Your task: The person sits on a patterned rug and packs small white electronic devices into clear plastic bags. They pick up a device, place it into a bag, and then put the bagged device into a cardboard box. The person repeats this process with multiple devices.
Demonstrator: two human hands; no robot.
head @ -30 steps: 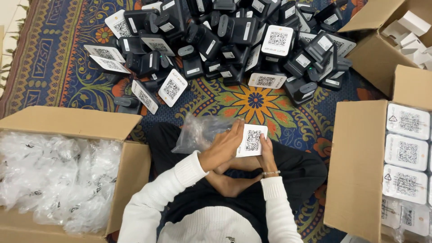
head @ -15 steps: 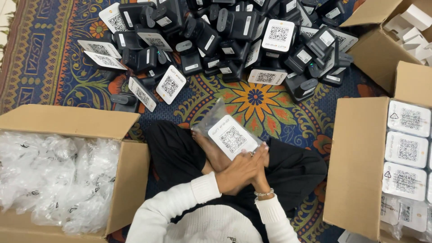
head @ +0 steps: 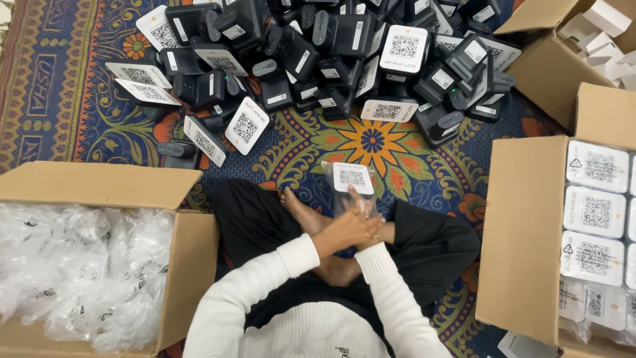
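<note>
The left hand (head: 344, 229) lies over the right hand (head: 368, 225), both pinching the near end of a clear bag (head: 350, 189) that holds one white-faced device (head: 352, 178) above the crossed legs. Far across the patterned rug (head: 59, 99) lies a heap of black devices (head: 331, 53), too many to count. Three cardboard boxes stand around: a box of empty clear bags (head: 86, 265) on the left, a box of bagged devices (head: 589, 238) on the right, and a third box (head: 563, 53) far right. Half a second ago the bag sat tilted, further left; now it lies straighter.
</note>
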